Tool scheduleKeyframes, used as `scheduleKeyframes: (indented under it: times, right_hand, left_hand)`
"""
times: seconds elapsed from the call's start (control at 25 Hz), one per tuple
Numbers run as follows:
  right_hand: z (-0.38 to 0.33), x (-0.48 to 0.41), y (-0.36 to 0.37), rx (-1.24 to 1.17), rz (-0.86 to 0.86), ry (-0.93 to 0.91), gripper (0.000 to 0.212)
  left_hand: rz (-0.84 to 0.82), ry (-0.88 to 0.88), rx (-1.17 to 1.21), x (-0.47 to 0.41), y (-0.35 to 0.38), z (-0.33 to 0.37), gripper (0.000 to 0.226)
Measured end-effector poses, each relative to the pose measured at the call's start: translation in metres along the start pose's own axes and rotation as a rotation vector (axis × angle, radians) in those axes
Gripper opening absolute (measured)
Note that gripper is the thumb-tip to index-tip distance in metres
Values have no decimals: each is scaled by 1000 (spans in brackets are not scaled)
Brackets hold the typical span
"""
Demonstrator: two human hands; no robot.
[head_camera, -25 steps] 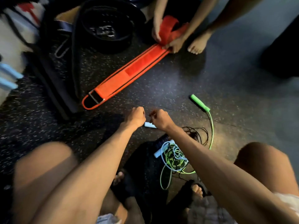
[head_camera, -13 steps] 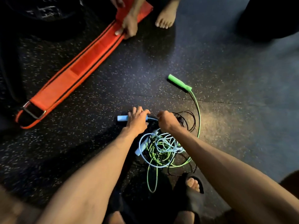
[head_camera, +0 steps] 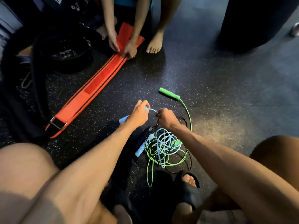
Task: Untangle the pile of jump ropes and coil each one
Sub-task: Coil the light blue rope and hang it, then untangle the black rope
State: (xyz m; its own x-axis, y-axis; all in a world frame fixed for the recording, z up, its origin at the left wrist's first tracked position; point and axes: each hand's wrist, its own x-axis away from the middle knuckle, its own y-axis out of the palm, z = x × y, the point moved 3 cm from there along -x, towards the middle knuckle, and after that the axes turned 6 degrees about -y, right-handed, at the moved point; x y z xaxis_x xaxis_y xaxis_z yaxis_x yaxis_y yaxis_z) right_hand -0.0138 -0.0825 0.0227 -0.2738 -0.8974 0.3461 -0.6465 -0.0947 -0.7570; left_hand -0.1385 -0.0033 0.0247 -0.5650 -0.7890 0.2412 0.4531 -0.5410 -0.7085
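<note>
Dim room, warm pool of light on the speckled floor (head_camera: 223, 123) at right, deep shadow at upper left, wide-angle bending at edges, blurred knees in the foreground, soft grain

Arms: left forearm (head_camera: 90, 159) comes in from near left, right forearm (head_camera: 218, 156) from near right. Both bare, converging toward far centre. Wrists roughly straight.
Hands: left hand (head_camera: 139, 115) in fist, knuckles up, fingers curled round blue handle (head_camera: 123, 118); handle end pokes out left of wrist. Just right of it, not touching, right hand (head_camera: 167, 118), back up, fingers curled, fingertips pinching blue cord (head_camera: 152, 110) that arches across gap between hands.
</note>
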Motion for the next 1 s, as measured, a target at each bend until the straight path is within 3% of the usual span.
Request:
scheduleKeyframes:
  times: [0.24,0.36,0.64,0.84,1.0]
  right_hand:
    - [-61,37,-97,-52,215,-276,22]
    - [-73,56,-129,-170,304,-327,14]
    - [-52,80,-131,-66,23,-317,21]
    - [-59,94,-144,-113,298,-405,20]
    - [-59,98,-159,-126,516,-501,20]
  left_hand:
    - [9,171,-39,15,-66,78,11]
    - [36,262,-20,30,-96,103,17]
    - [109,269,156,68,-104,110,13]
    - [1,191,358,74,-98,118,17]
    - [-274,123,536,82,-91,118,31]
